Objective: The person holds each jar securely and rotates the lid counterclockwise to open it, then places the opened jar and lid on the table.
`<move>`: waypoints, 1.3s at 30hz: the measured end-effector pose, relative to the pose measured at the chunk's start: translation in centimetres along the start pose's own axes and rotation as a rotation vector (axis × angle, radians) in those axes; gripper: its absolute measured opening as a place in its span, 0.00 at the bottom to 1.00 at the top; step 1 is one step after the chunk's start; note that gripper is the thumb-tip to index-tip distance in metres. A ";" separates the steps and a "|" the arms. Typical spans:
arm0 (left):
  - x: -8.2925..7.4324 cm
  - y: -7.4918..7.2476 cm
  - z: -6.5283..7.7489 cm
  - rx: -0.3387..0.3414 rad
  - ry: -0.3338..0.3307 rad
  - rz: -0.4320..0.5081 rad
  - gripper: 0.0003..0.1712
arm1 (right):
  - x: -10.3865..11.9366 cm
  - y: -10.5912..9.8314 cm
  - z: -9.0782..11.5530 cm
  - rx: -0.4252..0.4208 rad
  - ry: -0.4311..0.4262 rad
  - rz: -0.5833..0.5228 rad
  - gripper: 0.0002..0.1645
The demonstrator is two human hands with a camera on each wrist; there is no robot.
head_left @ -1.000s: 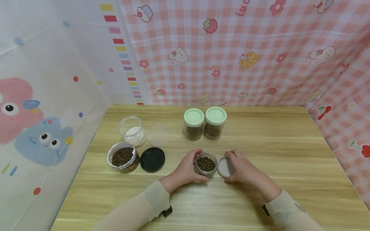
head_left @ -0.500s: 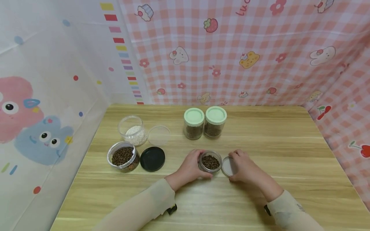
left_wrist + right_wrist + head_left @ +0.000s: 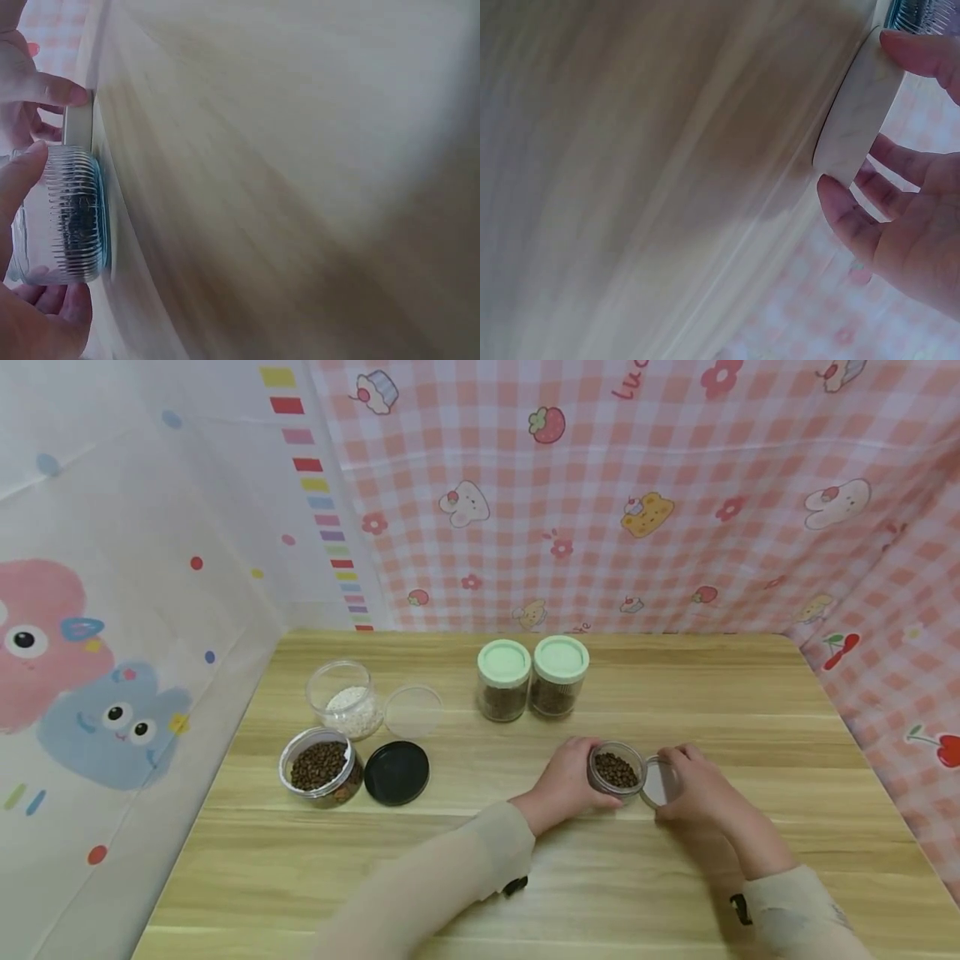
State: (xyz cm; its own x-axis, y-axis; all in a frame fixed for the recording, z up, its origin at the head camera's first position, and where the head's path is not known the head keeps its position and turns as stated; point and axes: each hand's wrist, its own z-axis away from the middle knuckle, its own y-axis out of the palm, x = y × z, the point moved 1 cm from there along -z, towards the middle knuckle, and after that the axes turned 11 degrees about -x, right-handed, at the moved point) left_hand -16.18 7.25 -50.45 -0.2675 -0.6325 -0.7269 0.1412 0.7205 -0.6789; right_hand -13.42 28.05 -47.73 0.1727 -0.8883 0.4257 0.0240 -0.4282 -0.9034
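My left hand [image 3: 567, 785] grips an uncapped clear ribbed jar [image 3: 75, 217] with brown beans [image 3: 615, 770] in it, thumb and fingers on opposite sides. Right beside the jar, my right hand [image 3: 701, 789] holds a pale round lid [image 3: 660, 782] by its rim, its inner face upward. In the right wrist view the lid [image 3: 859, 109] shows as a smooth light band between thumb and fingertips, low over the wooden table.
Two green-lidded jars [image 3: 503, 681] stand at the back middle. At left are an open tub of brown beans [image 3: 318, 768], a clear container with white grains [image 3: 351, 710], a black lid [image 3: 396, 773] and a clear disc [image 3: 414, 712]. A checked cloth [image 3: 600, 568] hangs behind the table [image 3: 480, 877].
Both hands have moved to the right across the table, carrying the jar and its neighbouring lid along together. The tubs and green-lidded jars have stayed in place.
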 end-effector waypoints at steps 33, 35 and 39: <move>-4.6 4.6 -3.2 -0.051 -0.031 -0.043 0.48 | -5.7 -2.4 -0.4 0.016 0.087 0.040 0.56; -4.7 4.6 -3.2 -0.054 -0.033 -0.047 0.48 | -5.6 -2.3 -0.4 0.015 0.082 0.041 0.56; -4.7 4.6 -3.1 -0.058 -0.037 -0.058 0.49 | -5.4 -2.3 -0.4 0.015 0.086 0.035 0.56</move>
State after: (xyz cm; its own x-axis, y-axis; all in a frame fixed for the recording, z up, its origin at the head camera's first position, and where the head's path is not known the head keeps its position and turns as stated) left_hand -17.21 14.47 -49.84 -0.2382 -0.6830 -0.6904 0.0705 0.6969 -0.7137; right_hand -14.79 33.78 -47.89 0.0889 -0.9139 0.3962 0.0345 -0.3947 -0.9182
